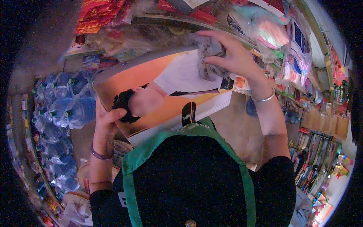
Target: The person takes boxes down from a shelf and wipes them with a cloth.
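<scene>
A box (138, 73) with an orange top, printed with a picture of a person in a white shirt, is tilted in front of my chest. My left hand (106, 116) grips its near left corner, the thumb lying on the printed top and the other fingers mostly hidden behind the edge. A crumpled grey cloth (210, 62) is bunched in my right hand (236, 56) and pressed on the box's far right end. The thumb and fingers curl around the cloth.
Wrapped packs of large blue-tinted water bottles (64, 102) are stacked at the left. Shelves ahead hold red packets (96, 15) and plastic-wrapped goods (270, 36). Thin upright items (314, 160) line a rack at the lower right. Round tubs (85, 176) stand at lower left.
</scene>
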Demonstrator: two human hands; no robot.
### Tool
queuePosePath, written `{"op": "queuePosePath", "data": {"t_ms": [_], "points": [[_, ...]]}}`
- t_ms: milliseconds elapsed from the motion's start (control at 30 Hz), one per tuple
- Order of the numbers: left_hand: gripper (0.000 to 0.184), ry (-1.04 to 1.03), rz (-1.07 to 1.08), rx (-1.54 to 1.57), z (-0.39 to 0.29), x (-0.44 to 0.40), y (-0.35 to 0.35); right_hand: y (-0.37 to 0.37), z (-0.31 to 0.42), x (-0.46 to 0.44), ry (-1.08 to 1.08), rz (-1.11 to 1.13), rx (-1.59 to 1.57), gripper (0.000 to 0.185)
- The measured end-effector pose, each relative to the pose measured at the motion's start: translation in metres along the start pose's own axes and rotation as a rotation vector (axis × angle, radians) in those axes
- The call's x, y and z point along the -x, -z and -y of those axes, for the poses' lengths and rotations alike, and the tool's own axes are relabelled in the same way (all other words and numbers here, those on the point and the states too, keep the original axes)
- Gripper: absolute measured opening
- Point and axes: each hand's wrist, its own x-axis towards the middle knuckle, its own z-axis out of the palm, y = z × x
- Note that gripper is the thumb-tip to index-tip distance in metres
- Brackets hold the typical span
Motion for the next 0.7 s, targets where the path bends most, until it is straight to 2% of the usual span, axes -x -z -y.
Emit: {"op": "queuePosePath", "data": {"t_ms": [67,200,400,600,700], "points": [[0.068,-0.042,0.0,-0.015,0.002,-0.005,0.002,-0.013,0.0,-0.006,0.046,-0.118,0.125,0.047],[0.068,-0.066,-0.013,-0.021,0.009,-0.007,0.009,-0.028,0.032,-0.026,0.064,-0.128,0.001,0.036],[0.068,-0.068,0.034,-0.07,0.002,-0.004,0.006,-0.008,0.009,-0.02,0.035,0.01,-0.028,0.033],[0.07,-0.035,0.021,-0.038,0.002,-0.004,0.009,-0.016,0.023,-0.03,0.109,-0.016,-0.004,0.033],[0.071,-0.03,0.001,-0.023,0.006,-0.002,0.015,-0.007,0.01,-0.019,0.076,0.001,-0.012,0.032]]}}
